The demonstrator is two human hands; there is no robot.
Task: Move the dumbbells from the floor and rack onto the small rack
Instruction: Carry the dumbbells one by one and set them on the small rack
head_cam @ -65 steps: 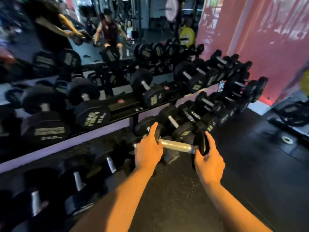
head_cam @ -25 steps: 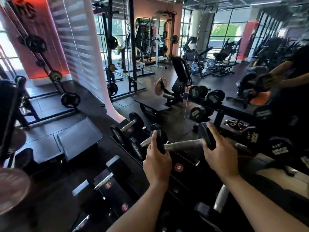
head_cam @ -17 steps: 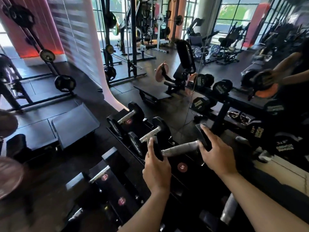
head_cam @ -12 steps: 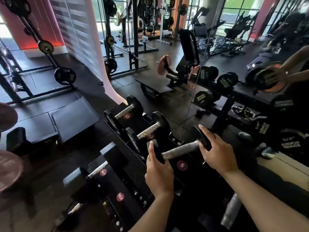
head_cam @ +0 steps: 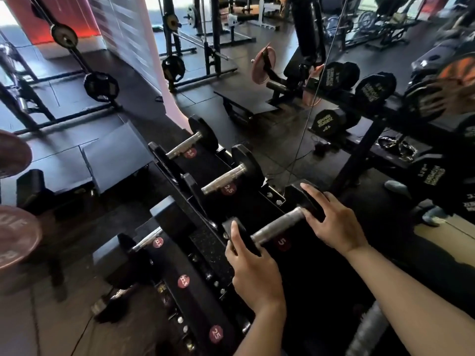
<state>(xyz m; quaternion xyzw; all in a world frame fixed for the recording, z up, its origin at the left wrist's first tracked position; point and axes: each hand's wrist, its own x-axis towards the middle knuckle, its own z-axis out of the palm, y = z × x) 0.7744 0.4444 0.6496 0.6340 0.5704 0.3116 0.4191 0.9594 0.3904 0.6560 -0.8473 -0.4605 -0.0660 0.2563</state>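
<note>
I see a gym from a head-worn camera looking down at a small, tiered black rack with round red weight labels. I hold one dumbbell level over the slot marked with a red 5 label; whether it already rests in the cradle or hangs just above it, I cannot tell.

My left hand cups the near black head from outside, thumb up along its face and fingers wrapped behind, so that grip is closed on the weight's end. My right hand does the same at the far head, fingers spread over the top and side. Both forearms reach forward, wrists fairly straight, and the steel handle between my hands is bare.

I judge the dumbbell rigid, dense and modest in weight. The rubbery heads should give fair friction, but holding by the ends offers less control than the knurled handle, and fingers could be pinched against the cradle.

Two dumbbells marked 2.5 sit in slots higher on the rack. A larger rack with heavier dumbbells stands to the right, partly in mirror reflection.
</note>
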